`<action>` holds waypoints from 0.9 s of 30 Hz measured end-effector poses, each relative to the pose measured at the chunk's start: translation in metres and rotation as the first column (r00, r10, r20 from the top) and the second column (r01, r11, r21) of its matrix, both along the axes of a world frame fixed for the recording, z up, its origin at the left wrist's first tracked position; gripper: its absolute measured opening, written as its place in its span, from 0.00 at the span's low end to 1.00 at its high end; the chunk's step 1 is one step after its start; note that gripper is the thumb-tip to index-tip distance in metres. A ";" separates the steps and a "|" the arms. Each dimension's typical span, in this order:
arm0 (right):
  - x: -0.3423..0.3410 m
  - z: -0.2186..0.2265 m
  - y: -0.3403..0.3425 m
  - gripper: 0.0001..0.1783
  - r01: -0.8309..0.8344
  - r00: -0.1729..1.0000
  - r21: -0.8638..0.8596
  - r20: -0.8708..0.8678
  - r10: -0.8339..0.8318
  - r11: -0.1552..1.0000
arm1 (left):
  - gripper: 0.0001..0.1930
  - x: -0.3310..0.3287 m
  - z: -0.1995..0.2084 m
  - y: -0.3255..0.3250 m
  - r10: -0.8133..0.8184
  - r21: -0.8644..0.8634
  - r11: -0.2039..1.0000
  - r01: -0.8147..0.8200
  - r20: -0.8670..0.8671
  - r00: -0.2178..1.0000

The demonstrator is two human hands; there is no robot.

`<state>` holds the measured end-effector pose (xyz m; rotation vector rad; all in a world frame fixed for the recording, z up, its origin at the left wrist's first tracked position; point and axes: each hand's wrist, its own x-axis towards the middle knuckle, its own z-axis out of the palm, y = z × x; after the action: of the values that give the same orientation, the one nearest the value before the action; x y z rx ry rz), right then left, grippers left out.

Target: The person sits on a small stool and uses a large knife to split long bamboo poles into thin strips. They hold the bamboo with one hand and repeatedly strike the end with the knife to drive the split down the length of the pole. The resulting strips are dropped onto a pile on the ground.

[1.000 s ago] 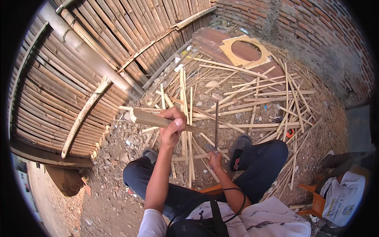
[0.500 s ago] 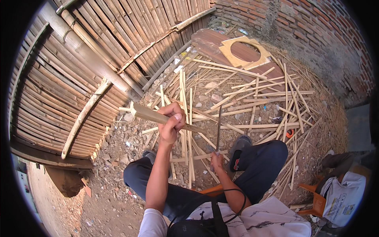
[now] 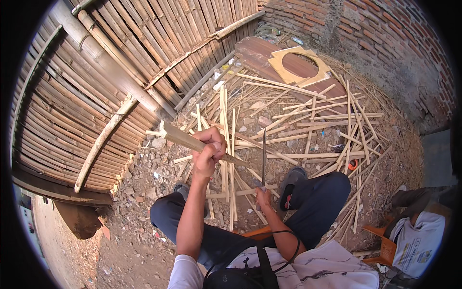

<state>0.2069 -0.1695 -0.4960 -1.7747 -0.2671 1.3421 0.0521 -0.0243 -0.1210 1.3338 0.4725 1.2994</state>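
My left hand (image 3: 208, 151) is closed around the middle of a thick split bamboo piece (image 3: 179, 137). Its broad end points up and left, and its thinner end slants toward the blade. In my right hand (image 3: 263, 197) is the handle of a long, narrow knife (image 3: 263, 156), its dark blade pointing away from me, nearly upright in the picture. The blade stands just right of the bamboo's thin end; whether they touch I cannot tell. Beneath both hands, many pale bamboo strips (image 3: 232, 183) lie crisscrossed on the stony ground between my feet.
More strips (image 3: 332, 115) spread ahead and right, with an orange round object (image 3: 353, 164) among them. Farther back, a yellowish board with a round hole (image 3: 315, 79) rests on a brown panel (image 3: 255, 50). A bamboo wall (image 3: 96, 96) stands left, a brick wall (image 3: 385, 43) right. An orange chair (image 3: 386, 248) is near right.
The knife's blade has swung slightly left, closer to the bamboo piece and more upright. My left hand and the bamboo piece stay nearly still.
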 end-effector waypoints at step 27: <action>-0.003 -0.007 -0.010 0.11 -0.126 0.962 -0.006 -0.243 0.120 0.992 | 0.12 0.006 0.008 0.042 -0.232 -0.052 0.972 0.229 -0.062 0.971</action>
<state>0.2040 -0.1791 -0.5034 -1.6125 -0.2317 1.6400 0.0579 0.0175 -0.1127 1.3558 0.3780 1.0496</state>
